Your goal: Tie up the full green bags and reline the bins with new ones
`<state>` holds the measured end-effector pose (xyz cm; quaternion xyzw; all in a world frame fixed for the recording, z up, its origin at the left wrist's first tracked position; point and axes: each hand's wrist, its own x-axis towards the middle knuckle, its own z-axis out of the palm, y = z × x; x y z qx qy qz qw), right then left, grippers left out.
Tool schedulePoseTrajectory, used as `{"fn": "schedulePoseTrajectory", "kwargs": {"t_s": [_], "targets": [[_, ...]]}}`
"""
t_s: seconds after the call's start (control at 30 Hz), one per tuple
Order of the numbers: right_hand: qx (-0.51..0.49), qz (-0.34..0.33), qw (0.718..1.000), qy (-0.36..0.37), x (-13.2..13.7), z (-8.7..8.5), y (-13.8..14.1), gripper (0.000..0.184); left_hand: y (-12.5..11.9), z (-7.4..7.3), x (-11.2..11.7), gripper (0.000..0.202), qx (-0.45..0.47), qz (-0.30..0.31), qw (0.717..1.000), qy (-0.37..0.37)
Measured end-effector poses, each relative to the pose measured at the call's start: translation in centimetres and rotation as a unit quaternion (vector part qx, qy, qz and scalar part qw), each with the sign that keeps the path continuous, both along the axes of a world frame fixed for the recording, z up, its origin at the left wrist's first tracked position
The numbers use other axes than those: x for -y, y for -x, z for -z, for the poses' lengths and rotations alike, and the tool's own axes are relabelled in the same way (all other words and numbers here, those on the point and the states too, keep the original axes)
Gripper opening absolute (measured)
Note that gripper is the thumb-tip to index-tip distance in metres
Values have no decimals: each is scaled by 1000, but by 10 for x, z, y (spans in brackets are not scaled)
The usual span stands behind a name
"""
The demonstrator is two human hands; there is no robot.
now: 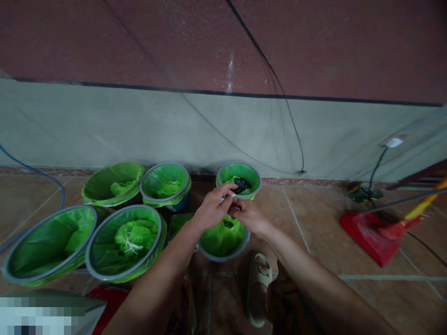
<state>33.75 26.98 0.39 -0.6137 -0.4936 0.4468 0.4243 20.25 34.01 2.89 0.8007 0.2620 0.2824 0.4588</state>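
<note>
Head view: your left hand (215,205) and right hand (252,217) are hovering over a grey-rimmed bin (217,257).
Both are curling close together; whether they are pinching anything, I cannot tell. The green bag (221,240) is sitting inside that bin.

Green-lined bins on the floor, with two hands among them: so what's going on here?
A person's left hand and right hand come together above a green-lined bin; a bit of white shows at the fingers, too small to identify. Other green-lined bins stand to the left, one containing a green bundle with white ties. A bin by the wall holds something black.
</note>
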Motion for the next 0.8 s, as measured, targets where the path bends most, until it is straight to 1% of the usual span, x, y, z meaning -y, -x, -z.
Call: {"fn": "schedulePoseTrajectory", "kwargs": {"t_s": [0.1, 0.2, 0.27, 0.37, 0.4, 0.43, 0.5, 0.57, 0.6, 0.67, 0.73, 0.8], "targets": [[-30, 10, 999, -4, -2, 0, 0, 22, 0, 1, -1, 36, -11, 1, 1000, 2], [-65, 32, 997, 14, -3, -4, -1, 24, 2, 3, -3, 35, -8, -2, 1000, 10], [-94, 51, 994, 31, -3, -7, -3, 27, 3, 6, -7, 34, -4, -24, 1000, 8], [-154, 75, 984, 43, -3, -10, -6, 30, 8, 16, -17, 35, -19, -73, 997, 14], [-175, 79, 981, 43, -3, -11, -8, 31, 9, 21, -19, 36, -28, -73, 997, 20], [-193, 83, 977, 40, -3, -12, -9, 32, 10, 25, -21, 37, -38, -55, 997, 26], [-221, 87, 971, 31, -2, -14, -12, 33, 10, 34, -21, 40, -54, 14, 998, 28], [-237, 89, 967, 20, -1, -18, -15, 34, 8, 41, -16, 41, -76, 85, 993, 18], [-244, 94, 965, 15, -1, -20, -16, 34, 7, 43, -12, 40, -91, 107, 990, 14], [-254, 109, 961, 6, 0, -23, -18, 35, 3, 47, -6, 31, -123, 126, 984, 14], [-252, 125, 960, 2, 0, -24, -21, 36, 0, 48, -2, 21, -150, 126, 980, 27], [-227, 139, 964, 3, -1, -22, -26, 34, -1, 48, -3, 24, -161, 105, 980, 51]]}}
